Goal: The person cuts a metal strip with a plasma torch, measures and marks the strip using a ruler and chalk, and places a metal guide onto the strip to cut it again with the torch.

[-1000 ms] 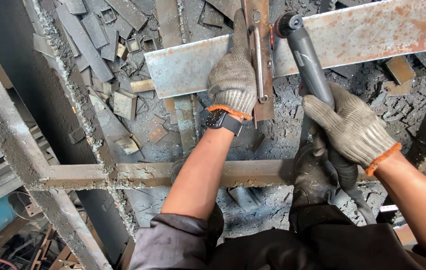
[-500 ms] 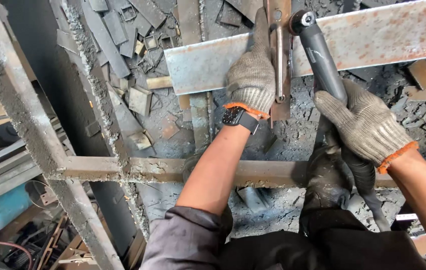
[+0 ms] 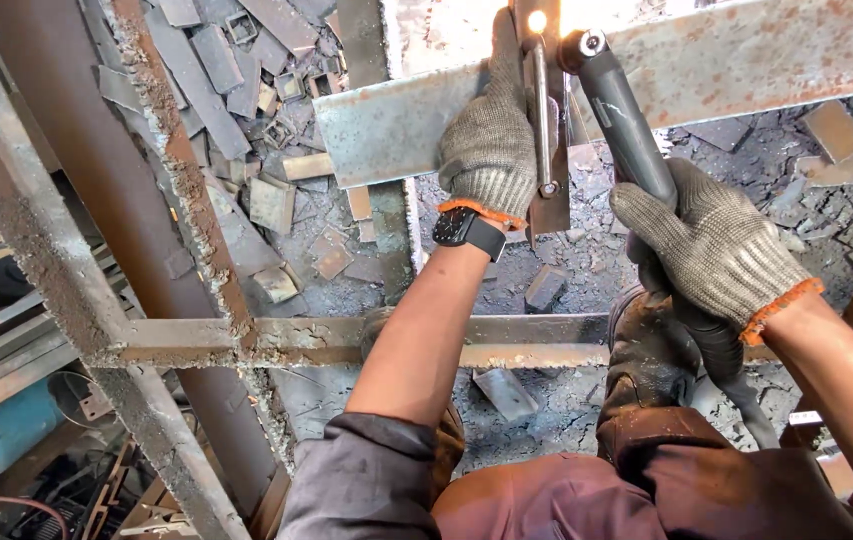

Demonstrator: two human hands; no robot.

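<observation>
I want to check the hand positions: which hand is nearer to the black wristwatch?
Left. The left hand, in a grey knit glove, is directly beside the black wristwatch, which sits on that wrist. The right hand is well off to the watch's right, gripping the dark tool handle.

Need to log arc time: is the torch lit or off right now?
Lit. A bright white-yellow glow sits at the tip of the torch in the right hand, against the rusty flat bar.

Rusty flat steel bar (image 3: 746,55) lies crosswise — grey torch handle (image 3: 626,115) angled against it.
</observation>
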